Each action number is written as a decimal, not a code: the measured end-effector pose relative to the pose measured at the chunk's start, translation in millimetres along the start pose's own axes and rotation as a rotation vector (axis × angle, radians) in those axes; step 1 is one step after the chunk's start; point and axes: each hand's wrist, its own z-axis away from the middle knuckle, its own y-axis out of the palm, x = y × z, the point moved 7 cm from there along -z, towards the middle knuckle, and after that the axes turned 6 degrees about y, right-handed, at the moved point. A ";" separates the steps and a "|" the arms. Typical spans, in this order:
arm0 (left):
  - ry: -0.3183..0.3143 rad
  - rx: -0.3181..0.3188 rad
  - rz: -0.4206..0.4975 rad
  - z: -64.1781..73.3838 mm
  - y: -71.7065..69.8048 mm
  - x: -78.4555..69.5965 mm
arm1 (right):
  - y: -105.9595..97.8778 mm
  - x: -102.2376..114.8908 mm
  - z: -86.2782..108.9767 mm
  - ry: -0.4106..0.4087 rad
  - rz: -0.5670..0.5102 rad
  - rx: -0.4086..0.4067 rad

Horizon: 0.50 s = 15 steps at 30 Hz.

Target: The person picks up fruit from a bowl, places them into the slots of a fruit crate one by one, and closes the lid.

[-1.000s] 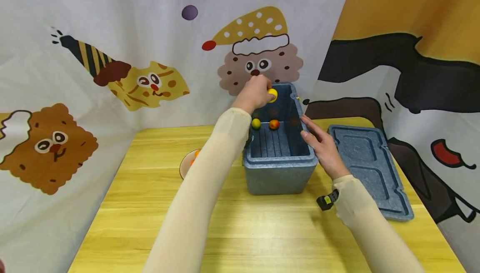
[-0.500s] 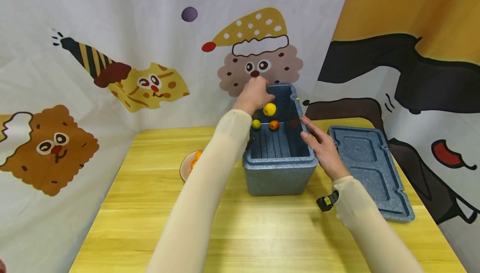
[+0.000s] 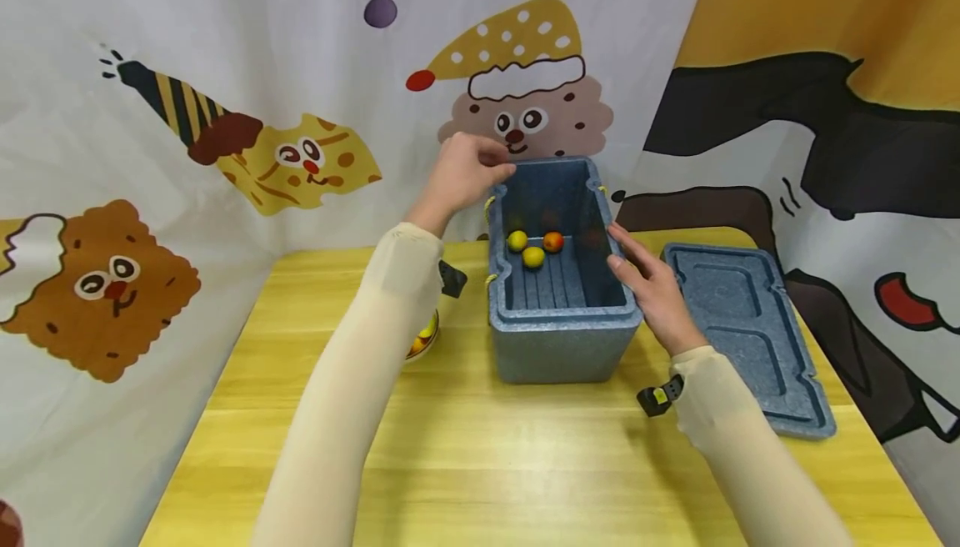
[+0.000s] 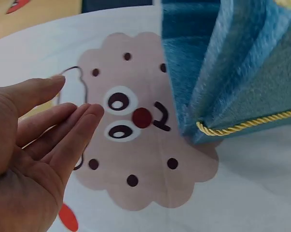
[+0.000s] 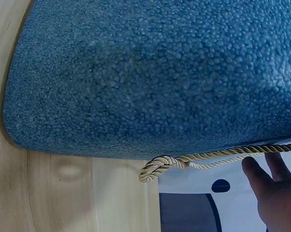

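A blue-grey foam box (image 3: 555, 355) stands uncovered on the table. On its ribbed floor lie a yellow fruit (image 3: 533, 258), a yellow-green fruit (image 3: 517, 240) and an orange-red fruit (image 3: 553, 242), all small and round. My left hand (image 3: 467, 170) is in the air just off the box's far left corner, holding nothing. The left wrist view shows that hand (image 4: 44, 140) with extended fingers and the thumb apart from them. My right hand (image 3: 654, 293) rests on the box's right rim with its fingers fairly straight. In the right wrist view its fingertips (image 5: 261, 176) are by a twisted gold cord (image 5: 208, 157).
The box's lid (image 3: 750, 338) lies flat on the table to the right. Left of the box, partly behind my left forearm, is a bowl (image 3: 433, 342) with several fruits. A printed curtain (image 3: 315, 22) hangs close behind the table (image 3: 495, 464).
My left hand let go of the yellow fruit, which dropped to the box floor beside the other two. The hand then moved left, out of the box. My right hand stayed on the rim.
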 end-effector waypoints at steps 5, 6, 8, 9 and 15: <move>0.040 -0.046 0.081 16.3 -8.5 -5.0 | -0.4 7.1 2.4 0.009 -0.017 0.007; 0.049 -0.056 0.096 19.4 -8.7 -4.7 | 0.6 10.4 4.0 0.012 -0.020 0.010; 0.050 -0.068 0.118 24.8 -7.8 -0.9 | 2.7 17.1 6.9 0.019 -0.022 0.015; 0.049 -0.073 0.123 27.5 -7.1 1.7 | 3.6 20.6 8.2 0.020 -0.022 0.018; 0.064 -0.075 0.141 44.4 -2.7 19.1 | 5.4 30.1 10.2 0.018 -0.013 0.013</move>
